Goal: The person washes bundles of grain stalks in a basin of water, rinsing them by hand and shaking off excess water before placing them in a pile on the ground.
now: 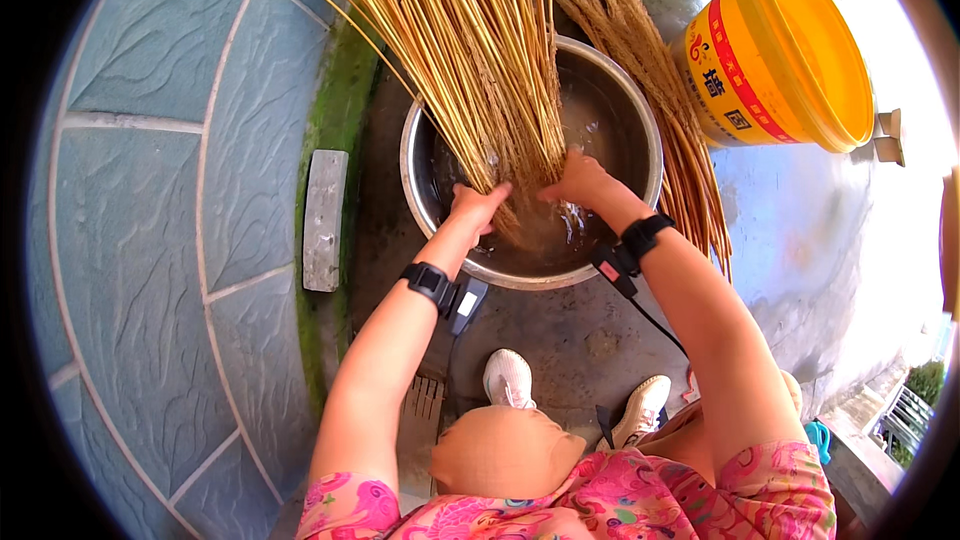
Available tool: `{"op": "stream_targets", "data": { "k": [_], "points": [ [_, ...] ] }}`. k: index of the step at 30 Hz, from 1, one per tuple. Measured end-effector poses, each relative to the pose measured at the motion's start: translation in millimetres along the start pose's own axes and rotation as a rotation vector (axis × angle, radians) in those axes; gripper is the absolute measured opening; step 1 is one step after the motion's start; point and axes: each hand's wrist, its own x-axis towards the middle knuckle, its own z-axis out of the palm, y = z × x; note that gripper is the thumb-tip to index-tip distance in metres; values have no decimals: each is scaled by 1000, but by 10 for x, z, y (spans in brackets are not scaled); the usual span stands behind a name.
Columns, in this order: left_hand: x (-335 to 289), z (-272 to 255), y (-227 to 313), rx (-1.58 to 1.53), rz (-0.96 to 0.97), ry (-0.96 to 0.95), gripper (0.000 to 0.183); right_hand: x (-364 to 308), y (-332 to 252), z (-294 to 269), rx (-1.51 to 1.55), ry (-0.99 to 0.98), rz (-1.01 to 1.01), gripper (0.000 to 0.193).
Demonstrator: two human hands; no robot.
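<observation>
A large bundle of dried, straw-coloured stalks [470,50] leans over the far rim of a round metal basin [655,145]. Its feathery brown heads point down toward me and dip into the murky water [605,105]. On the left side of the heads, my left hand [480,208] is closed around the stalks, thumb on top. My right hand [588,183] grips the same bundle from the right, thumb pointing inward. The fingertips of both hands are partly hidden by the heads and the water. Black straps with small devices sit on both wrists.
Another bundle of brown plumed stalks [640,40] lies just right of the basin. Beyond it stands a yellow plastic bucket [730,70]. To the left are a grey stone block [325,220], a mossy green edge [330,110] and slate paving [130,230]. My shoes [508,378] are near the basin.
</observation>
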Motion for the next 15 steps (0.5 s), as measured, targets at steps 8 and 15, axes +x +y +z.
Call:
{"op": "stream_targets", "data": {
  "k": [8, 15],
  "points": [
    [22, 531, -153, -65, -122, -247, 31, 275, 185, 584, -617, -138, -411, 25],
    [102, 33, -178, -174, -89, -190, 37, 241, 72, 141, 43, -282, -10, 47]
  ]
}}
